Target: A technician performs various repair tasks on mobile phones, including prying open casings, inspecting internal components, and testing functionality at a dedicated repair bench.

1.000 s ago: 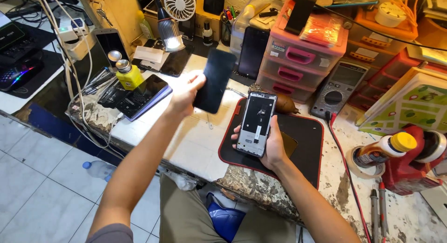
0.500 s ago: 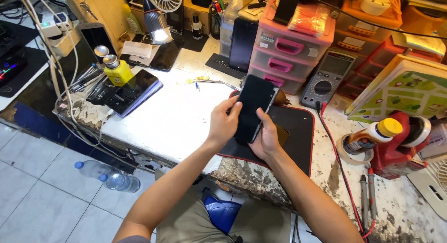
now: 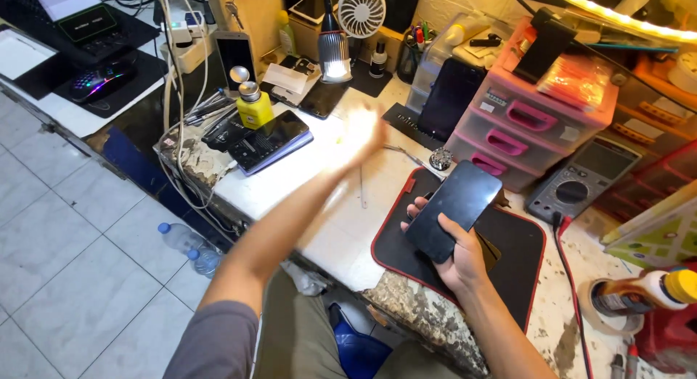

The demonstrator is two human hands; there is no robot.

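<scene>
My right hand (image 3: 456, 250) holds a black smartphone (image 3: 453, 210), its dark face up, above a black work mat with a red rim (image 3: 527, 269). My left hand (image 3: 363, 136) is stretched out over the white worktop (image 3: 290, 183), blurred and washed out under the desk lamp (image 3: 335, 56); it seems to hold nothing. Thin metal tweezers (image 3: 408, 157) lie on the worktop just right of that hand.
A yellow pump bottle (image 3: 253, 107) and a stack of dark phones (image 3: 269, 140) sit at the left. Pink drawers (image 3: 523, 125), a multimeter (image 3: 582, 180), a small fan (image 3: 362, 10) and a glue bottle (image 3: 642, 292) ring the bench. Water bottles (image 3: 185, 245) lie on the tiled floor.
My left hand has let go of the phone and swung out left over the worktop. The phone now rests in my right hand alone, dark face up.
</scene>
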